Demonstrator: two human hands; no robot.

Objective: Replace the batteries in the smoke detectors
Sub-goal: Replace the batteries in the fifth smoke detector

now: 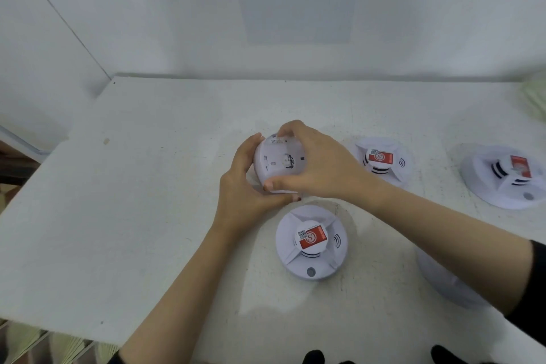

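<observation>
I hold a white round smoke detector (276,161) above the white table (147,216), tilted with its back side toward me. My left hand (245,186) grips its left and lower rim. My right hand (313,162) wraps over its top and right side, thumb on the lower edge. Three more white detectors lie face up with red stickers: one just in front of my hands (311,242), one to the right (382,161), one at the far right (508,177). No loose battery shows.
Another white rounded object (443,284) lies partly hidden under my right forearm. White walls close the back and left. The table's left edge runs diagonally, with shelving below it (44,343). A pale green thing (536,97) sits at the right edge.
</observation>
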